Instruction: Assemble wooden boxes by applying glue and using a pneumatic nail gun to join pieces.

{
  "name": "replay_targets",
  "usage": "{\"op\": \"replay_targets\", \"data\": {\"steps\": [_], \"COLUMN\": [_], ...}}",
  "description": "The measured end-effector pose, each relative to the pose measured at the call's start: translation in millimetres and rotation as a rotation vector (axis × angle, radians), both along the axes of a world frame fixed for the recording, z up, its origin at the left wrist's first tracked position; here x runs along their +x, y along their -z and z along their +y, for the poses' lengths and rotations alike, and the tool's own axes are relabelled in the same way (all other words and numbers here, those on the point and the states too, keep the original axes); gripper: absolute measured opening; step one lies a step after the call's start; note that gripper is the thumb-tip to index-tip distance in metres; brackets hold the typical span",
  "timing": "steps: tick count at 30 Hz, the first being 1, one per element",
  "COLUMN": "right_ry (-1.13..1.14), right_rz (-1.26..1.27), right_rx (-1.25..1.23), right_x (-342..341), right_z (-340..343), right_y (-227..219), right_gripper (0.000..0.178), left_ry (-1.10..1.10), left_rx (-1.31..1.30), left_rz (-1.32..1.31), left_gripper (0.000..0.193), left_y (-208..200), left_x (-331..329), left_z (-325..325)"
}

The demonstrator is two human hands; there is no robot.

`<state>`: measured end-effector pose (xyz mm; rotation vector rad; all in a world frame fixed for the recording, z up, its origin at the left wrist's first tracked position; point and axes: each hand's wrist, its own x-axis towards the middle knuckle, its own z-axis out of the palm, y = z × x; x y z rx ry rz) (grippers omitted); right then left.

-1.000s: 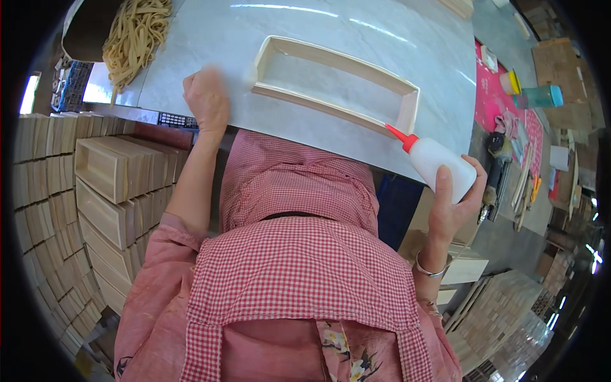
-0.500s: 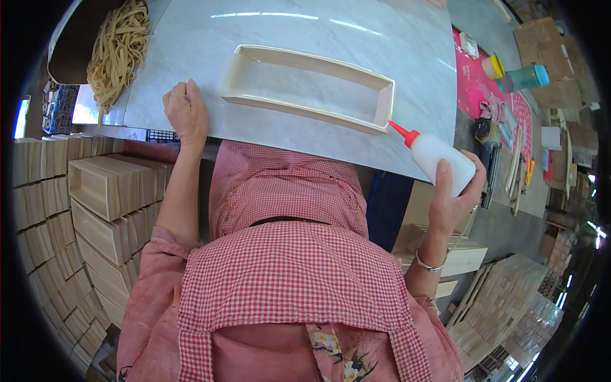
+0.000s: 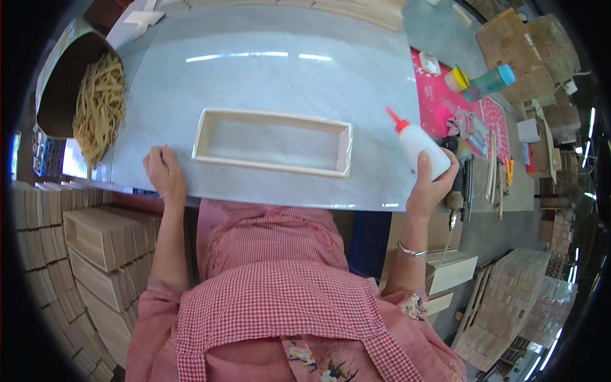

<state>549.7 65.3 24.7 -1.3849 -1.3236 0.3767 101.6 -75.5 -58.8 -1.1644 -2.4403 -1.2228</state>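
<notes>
A long, shallow wooden box frame [image 3: 273, 169] lies on the pale marbled tabletop in front of me; the table's surface shows through its middle. My right hand [image 3: 434, 181] is wrapped round a white squeeze bottle [image 3: 421, 148] with a red cap and pointed red nozzle. The bottle is tilted, nozzle up and to the left, apart from the frame's right end. Near the table's front edge, left of the frame, my left hand [image 3: 165, 175] rests in a closed fist with nothing showing in it.
A heap of tan strips [image 3: 102, 105] spills from a dark-mouthed container [image 3: 60, 95] at the left. Stacked wooden boxes [image 3: 95, 239] stand below it. At right are a pink mat [image 3: 428, 89], a teal bottle [image 3: 490, 83], a yellow-lidded jar [image 3: 456, 79] and thin wooden sticks [image 3: 491, 167].
The squeeze bottle's nozzle has come away from the frame's right corner and points more upward. The view has shifted, showing more of the table's far side. My left hand stays a fist.
</notes>
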Motion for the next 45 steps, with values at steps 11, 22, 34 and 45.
{"op": "replay_targets", "data": {"steps": [11, 22, 34, 45], "right_ry": [0.170, 0.412, 1.007, 0.943], "right_rz": [-0.525, -0.510, -0.259, -0.328], "right_rx": [0.163, 0.116, -1.037, -1.114], "right_x": [93, 164, 326, 330], "right_z": [213, 39, -224, -205], "right_y": [34, -7, 82, 75], "right_gripper": [0.035, 0.033, 0.090, 0.088], "left_ry": [0.037, -0.039, 0.084, 0.088], "left_rx": [-0.097, -0.279, -0.005, -0.022], "left_rz": [-0.007, -0.131, -0.023, -0.121], "left_gripper": [0.031, 0.044, 0.041, 0.044], "left_y": [25, -8, 27, 12], "left_x": [-20, -6, -42, -20], "left_z": [-3, 12, -2, -10]}}
